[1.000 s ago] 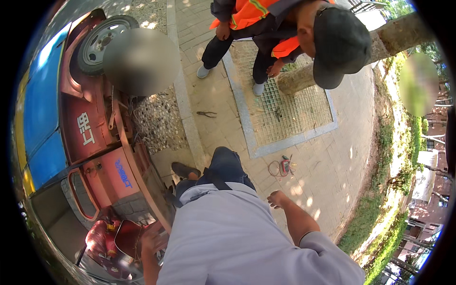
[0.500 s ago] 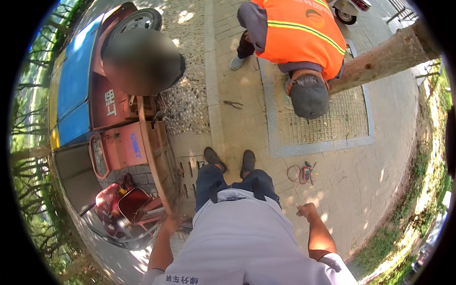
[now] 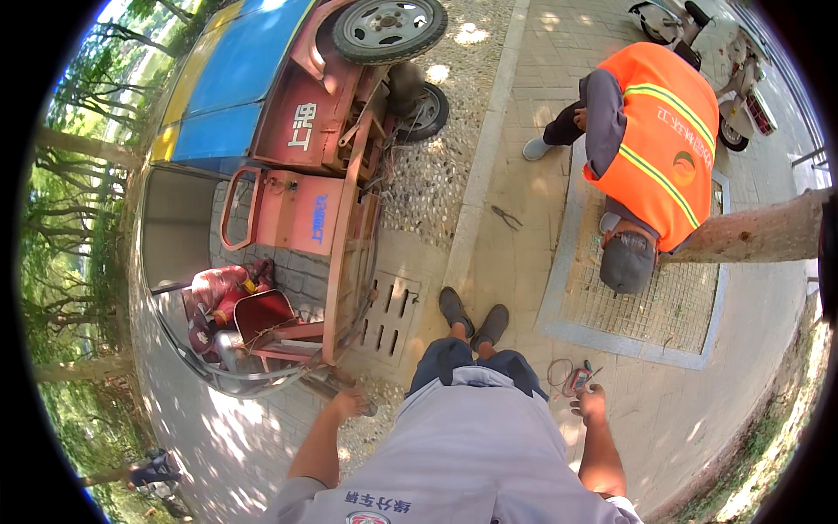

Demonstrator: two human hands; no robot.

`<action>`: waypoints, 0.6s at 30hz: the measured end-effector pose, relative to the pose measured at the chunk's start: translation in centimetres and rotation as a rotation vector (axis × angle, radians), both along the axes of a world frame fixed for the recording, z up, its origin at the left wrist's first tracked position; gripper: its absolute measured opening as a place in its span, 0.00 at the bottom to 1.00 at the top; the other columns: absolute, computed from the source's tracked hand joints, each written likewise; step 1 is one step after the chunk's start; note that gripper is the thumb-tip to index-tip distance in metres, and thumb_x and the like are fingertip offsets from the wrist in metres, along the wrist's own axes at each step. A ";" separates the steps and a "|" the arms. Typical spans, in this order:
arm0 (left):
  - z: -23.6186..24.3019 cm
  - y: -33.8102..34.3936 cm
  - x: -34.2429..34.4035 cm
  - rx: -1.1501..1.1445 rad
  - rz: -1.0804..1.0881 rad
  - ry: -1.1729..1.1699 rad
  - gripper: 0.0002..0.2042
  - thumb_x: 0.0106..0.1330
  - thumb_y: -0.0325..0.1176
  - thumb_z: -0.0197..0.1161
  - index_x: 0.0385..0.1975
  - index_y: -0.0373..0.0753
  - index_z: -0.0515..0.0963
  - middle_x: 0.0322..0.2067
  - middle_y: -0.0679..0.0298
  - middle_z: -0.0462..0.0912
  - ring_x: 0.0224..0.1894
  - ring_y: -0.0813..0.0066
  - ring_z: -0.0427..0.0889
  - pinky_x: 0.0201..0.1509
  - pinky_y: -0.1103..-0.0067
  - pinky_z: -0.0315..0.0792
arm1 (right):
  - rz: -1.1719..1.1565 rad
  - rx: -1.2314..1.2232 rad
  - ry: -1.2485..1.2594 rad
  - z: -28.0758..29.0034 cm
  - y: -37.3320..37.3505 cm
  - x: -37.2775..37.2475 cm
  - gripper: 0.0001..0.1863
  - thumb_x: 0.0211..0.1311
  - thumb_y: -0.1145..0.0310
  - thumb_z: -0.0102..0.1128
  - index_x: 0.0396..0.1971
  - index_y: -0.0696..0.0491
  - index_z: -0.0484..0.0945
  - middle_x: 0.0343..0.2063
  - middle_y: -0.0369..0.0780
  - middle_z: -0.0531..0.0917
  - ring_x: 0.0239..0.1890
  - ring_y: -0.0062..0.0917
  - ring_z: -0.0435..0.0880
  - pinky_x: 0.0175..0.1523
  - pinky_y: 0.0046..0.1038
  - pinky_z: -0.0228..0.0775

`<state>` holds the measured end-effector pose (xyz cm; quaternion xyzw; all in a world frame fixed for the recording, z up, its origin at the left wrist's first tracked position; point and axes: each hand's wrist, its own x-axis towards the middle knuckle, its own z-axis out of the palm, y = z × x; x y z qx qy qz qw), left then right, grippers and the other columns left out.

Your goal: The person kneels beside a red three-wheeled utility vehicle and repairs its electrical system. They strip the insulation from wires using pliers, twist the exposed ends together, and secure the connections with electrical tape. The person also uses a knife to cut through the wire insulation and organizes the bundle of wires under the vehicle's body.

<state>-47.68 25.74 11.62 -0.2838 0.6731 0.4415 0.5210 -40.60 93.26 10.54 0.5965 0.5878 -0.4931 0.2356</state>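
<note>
My left hand [image 3: 353,402] hangs low beside the front end of a red three-wheeled cart [image 3: 291,205], its fingers loosely apart. A small dark part by its fingertips is too unclear to name, and I cannot tell whether they touch it. The cart seems tipped onto its side, a wheel [image 3: 389,28] up high and a second wheel [image 3: 428,113] lower down. At my right side, my right hand [image 3: 591,402] is empty with fingers slightly bent and apart. In the picture it appears just below a red multimeter [image 3: 578,379] lying with its leads on the paving.
Pliers [image 3: 507,217] lie on the paving ahead. A person in an orange vest [image 3: 668,131] bends over a tree grate [image 3: 650,319] beside a leaning trunk [image 3: 759,229]. A scooter [image 3: 742,109] stands beyond. A slotted drain cover [image 3: 387,316] lies between the cart and my feet.
My view has swung left, so the cart, pliers and person appear farther right. My left hand has come away from the cart's frame. My right hand appears closer to the multimeter.
</note>
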 end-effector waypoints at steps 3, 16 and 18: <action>-1.0 1.9 2.3 -0.119 0.255 -0.131 0.18 0.72 0.34 0.59 0.59 0.36 0.75 0.52 0.58 0.84 0.51 0.58 0.86 0.50 0.62 0.79 | 0.112 0.045 0.022 1.0 1.3 -4.1 0.37 0.63 0.72 0.61 0.69 0.64 0.56 0.44 0.52 0.80 0.32 0.38 0.88 0.33 0.42 0.83; -8.2 2.5 2.8 0.083 0.466 -0.213 0.14 0.71 0.31 0.61 0.54 0.41 0.77 0.50 0.60 0.85 0.49 0.64 0.85 0.50 0.65 0.77 | 0.368 0.170 0.079 7.4 -3.1 -17.7 0.35 0.66 0.71 0.62 0.69 0.65 0.58 0.49 0.54 0.79 0.32 0.34 0.86 0.32 0.40 0.85; -8.2 1.9 1.3 0.053 0.451 -0.153 0.14 0.71 0.33 0.60 0.55 0.39 0.77 0.50 0.60 0.85 0.50 0.65 0.85 0.50 0.66 0.77 | 0.389 0.164 0.076 7.4 -4.1 -18.4 0.36 0.66 0.71 0.62 0.69 0.65 0.58 0.50 0.54 0.79 0.32 0.34 0.86 0.32 0.39 0.85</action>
